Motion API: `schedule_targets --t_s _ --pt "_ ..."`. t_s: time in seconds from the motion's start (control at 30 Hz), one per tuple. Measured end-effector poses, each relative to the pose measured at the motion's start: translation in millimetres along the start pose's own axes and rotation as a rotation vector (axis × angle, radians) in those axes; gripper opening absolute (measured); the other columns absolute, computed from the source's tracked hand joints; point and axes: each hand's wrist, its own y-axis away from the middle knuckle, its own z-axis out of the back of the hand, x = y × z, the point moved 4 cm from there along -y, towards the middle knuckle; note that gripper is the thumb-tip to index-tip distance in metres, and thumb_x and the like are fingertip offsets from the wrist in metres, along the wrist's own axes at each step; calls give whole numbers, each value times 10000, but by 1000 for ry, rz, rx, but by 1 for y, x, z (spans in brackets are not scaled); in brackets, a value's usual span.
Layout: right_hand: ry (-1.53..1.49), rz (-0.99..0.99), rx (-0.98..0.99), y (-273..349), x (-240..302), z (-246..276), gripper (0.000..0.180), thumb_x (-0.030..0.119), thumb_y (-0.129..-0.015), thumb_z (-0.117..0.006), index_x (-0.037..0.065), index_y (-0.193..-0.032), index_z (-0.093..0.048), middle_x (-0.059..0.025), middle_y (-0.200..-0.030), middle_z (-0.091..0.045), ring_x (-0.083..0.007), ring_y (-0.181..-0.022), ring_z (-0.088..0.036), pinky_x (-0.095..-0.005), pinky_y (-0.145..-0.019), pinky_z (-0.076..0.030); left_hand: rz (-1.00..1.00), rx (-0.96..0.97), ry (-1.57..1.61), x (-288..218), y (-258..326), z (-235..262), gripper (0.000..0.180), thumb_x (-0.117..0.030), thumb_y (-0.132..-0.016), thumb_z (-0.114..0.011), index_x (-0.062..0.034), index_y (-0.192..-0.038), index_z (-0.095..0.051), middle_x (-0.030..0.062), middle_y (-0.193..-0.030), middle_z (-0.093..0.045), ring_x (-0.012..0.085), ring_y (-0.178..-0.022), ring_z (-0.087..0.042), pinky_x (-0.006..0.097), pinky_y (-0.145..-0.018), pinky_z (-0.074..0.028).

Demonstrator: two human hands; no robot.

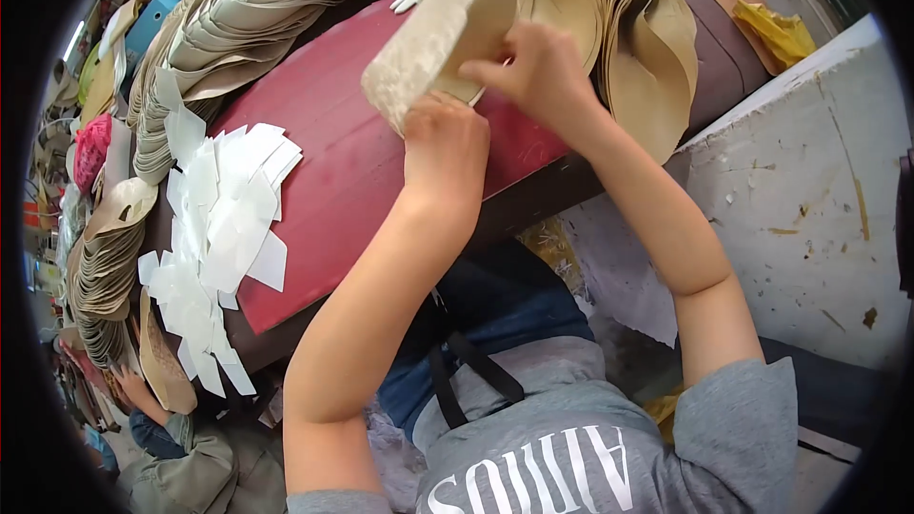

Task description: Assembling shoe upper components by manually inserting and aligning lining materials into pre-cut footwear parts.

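Observation:
A curved beige sheet (419, 48), mottled on its outer face and smooth tan inside, stands bent above the red board. My left hand (446, 128) is closed on its lower edge, with the fingertips hidden. At the sheet's right side is my right hand (543, 71). Its thumb sticks out to the left across the sheet's inner face, apart from the curled fingers. Whether those fingers touch the sheet I cannot tell. Beneath both hands lies the dark red board (333, 171). A heap of thin white plastic-looking pieces (224, 214) spreads over the board's left end.
Layered beige sheets (233, 33) rise at the back left; other stacks (647, 48) stand behind my right hand. A scuffed white panel (790, 190) borders the right, near a yellow bag (776, 29). At lower left, a co-worker's hand (133, 385) is beside a tan piece (162, 362).

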Motion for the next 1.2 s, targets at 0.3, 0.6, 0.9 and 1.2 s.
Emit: schedule_targets --t_s 0.3,0.6,0.9,1.2 --pt "-1 107 -108 -2 -23 -2 190 85 -668 -707 -50 -721 -584 -138 -640 -616 -247 -518 -514 -325 -537 -451 -105 9 -111 3 7 17 89 -33 -801 -535 -13 -836 -613 58 -714 -556 116 -548 -495 252 -459 -399" --pt "82 -13 194 1 20 15 230 139 -692 -762 -36 -693 -612 -62 -576 -601 -147 -461 -492 -260 -472 -423 -106 12 243 21 -7 1 104 -83 -763 -570 -79 -790 -671 83 -690 -650 210 -566 -568 337 -537 -466" --pt "-65 764 517 81 139 -44 407 148 -777 -714 35 -1151 -601 -79 -1155 -620 -228 -976 -613 -331 -853 -496 -413 69 98 181 177 8 195 -122 -807 -546 -63 -973 -629 128 -999 -642 211 -844 -580 324 -780 -442" --pt "62 1014 806 69 161 -98 390 130 -808 -658 42 -1178 -571 -79 -1174 -615 -219 -981 -627 -312 -839 -510 -22 79 411 204 234 -5 374 -180 -812 -630 -41 -1158 -595 136 -1107 -601 254 -932 -584 328 -825 -456"
